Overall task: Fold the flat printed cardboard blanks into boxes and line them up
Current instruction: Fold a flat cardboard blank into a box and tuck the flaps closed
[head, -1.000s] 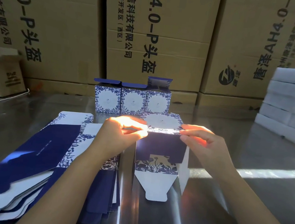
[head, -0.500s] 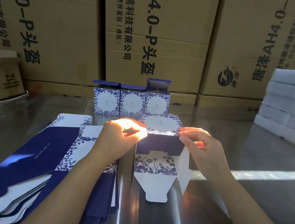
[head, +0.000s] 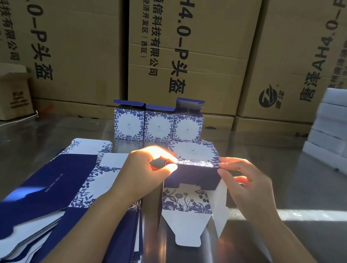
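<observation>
**Caller:** Where are we in the job?

**Me:** Mid-fold. The half-formed box point(head: 191, 176) lies on its side on the tabletop point(head: 285, 241) right in front of me, open end facing me. My left hand point(head: 149, 167) pinches its upper left corner between thumb and fingertips. My right hand point(head: 246, 183) pinches the upper right corner the same way, with the other fingers loosely curled.

**Caller:** Is the end closed?

**Me:** Not yet. The long tuck flap point(head: 187, 228) lies flat toward me, and a white side flap point(head: 221, 204) stands out at the right.

**Caller:** So what's next?

**Me:** As I judge it, I square the tube up, fold the side flaps in, then swing the tuck flap up and push its tongue home. It wants a light touch, because the card could crease off its score lines.

**Caller:** And after that?

**Me:** Stand it up next to the three finished boxes point(head: 158, 125) lined up just behind it. The stack of flat blanks point(head: 53, 187) waits at my left, partly under my forearm.
</observation>
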Demonstrator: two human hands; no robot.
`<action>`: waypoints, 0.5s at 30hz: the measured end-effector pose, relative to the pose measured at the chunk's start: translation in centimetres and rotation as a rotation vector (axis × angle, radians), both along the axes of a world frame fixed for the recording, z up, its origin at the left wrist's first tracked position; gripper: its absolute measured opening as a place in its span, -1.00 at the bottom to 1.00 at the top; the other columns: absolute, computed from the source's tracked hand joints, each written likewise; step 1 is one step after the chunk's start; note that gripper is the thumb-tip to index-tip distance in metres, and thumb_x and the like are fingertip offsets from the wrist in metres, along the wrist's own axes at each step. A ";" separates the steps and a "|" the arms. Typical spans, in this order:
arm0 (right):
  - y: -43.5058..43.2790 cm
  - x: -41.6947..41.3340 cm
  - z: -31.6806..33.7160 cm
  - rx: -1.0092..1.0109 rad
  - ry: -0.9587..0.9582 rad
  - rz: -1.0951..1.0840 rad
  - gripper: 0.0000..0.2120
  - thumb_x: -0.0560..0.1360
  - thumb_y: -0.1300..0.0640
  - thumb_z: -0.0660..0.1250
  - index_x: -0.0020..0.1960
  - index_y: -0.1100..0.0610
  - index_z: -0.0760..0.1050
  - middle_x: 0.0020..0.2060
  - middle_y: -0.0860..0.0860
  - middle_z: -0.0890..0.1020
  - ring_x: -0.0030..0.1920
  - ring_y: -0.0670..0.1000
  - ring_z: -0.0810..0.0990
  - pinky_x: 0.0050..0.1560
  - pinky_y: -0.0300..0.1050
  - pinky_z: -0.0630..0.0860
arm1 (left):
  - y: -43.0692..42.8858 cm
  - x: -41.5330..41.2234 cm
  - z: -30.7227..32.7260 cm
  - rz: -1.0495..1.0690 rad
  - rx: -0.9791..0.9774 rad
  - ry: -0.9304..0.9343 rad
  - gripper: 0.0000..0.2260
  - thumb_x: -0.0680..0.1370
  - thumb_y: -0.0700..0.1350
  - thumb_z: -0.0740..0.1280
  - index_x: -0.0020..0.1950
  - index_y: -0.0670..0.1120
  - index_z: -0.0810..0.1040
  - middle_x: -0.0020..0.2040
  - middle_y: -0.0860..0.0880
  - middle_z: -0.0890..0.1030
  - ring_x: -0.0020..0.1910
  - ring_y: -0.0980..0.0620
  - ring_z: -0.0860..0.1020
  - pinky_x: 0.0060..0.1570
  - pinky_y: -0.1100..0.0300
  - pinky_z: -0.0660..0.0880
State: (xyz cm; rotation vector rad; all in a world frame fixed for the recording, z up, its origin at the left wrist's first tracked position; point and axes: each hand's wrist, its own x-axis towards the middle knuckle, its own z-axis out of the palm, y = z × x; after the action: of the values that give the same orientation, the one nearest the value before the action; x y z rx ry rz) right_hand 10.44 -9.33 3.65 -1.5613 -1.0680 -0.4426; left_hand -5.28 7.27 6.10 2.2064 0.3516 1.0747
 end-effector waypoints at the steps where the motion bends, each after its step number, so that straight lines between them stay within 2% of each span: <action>1: 0.0 0.1 0.0 -0.004 0.004 -0.004 -0.85 0.43 0.25 0.44 -0.15 -0.01 0.61 -0.08 -0.32 0.60 -0.03 -0.32 0.57 -0.19 -0.51 0.46 | -0.1 0.0 0.0 0.000 -0.002 0.001 -0.83 0.43 -0.15 0.44 -0.25 0.13 0.61 -0.38 0.34 0.56 -0.43 0.35 0.48 -0.42 0.54 0.31; 3: 0.0 0.1 0.0 -0.009 0.010 -0.005 -0.85 0.44 0.24 0.43 -0.16 0.00 0.61 -0.09 -0.32 0.61 -0.04 -0.30 0.57 -0.19 -0.50 0.45 | -0.2 0.2 -0.1 0.008 0.000 0.005 -0.84 0.44 -0.13 0.44 -0.25 0.13 0.60 -0.38 0.33 0.55 -0.41 0.34 0.48 -0.41 0.54 0.30; 5: 0.0 0.1 0.0 -0.013 0.006 -0.008 -0.83 0.45 0.24 0.42 -0.17 -0.03 0.60 -0.10 -0.32 0.62 -0.04 -0.30 0.57 -0.19 -0.49 0.45 | -0.2 0.4 -0.2 0.024 0.025 -0.002 -0.86 0.45 -0.12 0.43 -0.23 0.14 0.61 -0.22 0.27 0.61 -0.22 0.32 0.53 -0.28 0.51 0.38; 7: 0.0 0.1 0.0 -0.010 0.001 -0.015 -0.81 0.45 0.24 0.42 -0.17 -0.06 0.59 -0.09 -0.33 0.62 -0.04 -0.30 0.57 -0.20 -0.49 0.45 | -0.2 0.5 -0.5 0.037 0.058 -0.011 -0.87 0.45 -0.12 0.42 -0.20 0.13 0.61 -0.14 0.24 0.61 -0.14 0.28 0.54 -0.19 0.46 0.44; 9: 0.0 0.1 0.0 0.000 -0.008 -0.023 -0.80 0.45 0.24 0.43 -0.17 -0.07 0.57 -0.09 -0.33 0.61 -0.04 -0.30 0.57 -0.22 -0.48 0.45 | -0.2 0.6 -0.7 0.056 0.083 -0.005 -0.96 0.46 -0.07 0.41 -0.16 0.08 0.63 -0.11 0.20 0.62 -0.13 0.20 0.56 -0.14 0.27 0.53; 11: 0.1 -0.1 -0.1 0.011 -0.016 -0.020 -0.79 0.43 0.25 0.44 -0.16 -0.07 0.57 -0.08 -0.32 0.61 -0.04 -0.28 0.58 -0.24 -0.47 0.46 | -0.4 0.6 -0.8 0.077 0.121 0.010 -0.84 0.43 0.05 0.35 -0.16 -0.01 0.64 -0.08 0.14 0.62 -0.13 0.08 0.57 -0.14 0.08 0.55; 13: 0.1 -0.4 -0.1 0.016 -0.026 -0.002 -0.78 0.42 0.26 0.45 -0.14 -0.07 0.58 -0.07 -0.29 0.62 -0.05 -0.24 0.59 -0.26 -0.46 0.46 | -0.6 0.8 -0.8 0.075 0.144 -0.012 -0.78 0.41 0.09 0.30 -0.23 -0.03 0.63 -0.06 0.16 0.61 -0.16 0.06 0.56 -0.15 0.05 0.52; 15: 0.2 -0.8 0.0 0.009 -0.060 0.021 -0.76 0.40 0.25 0.47 -0.10 -0.09 0.60 -0.04 -0.26 0.61 -0.03 -0.21 0.58 -0.27 -0.42 0.49 | -1.0 0.8 -0.7 0.058 0.170 -0.034 -0.85 0.42 0.10 0.31 -0.20 0.10 0.65 -0.07 0.24 0.58 -0.18 0.12 0.52 -0.17 0.11 0.51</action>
State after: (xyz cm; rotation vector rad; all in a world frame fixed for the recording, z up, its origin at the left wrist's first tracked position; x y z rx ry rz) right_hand 9.61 -9.10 3.62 -1.5360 -1.1264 -0.4821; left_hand -4.50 6.32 5.41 2.3359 0.3217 1.2118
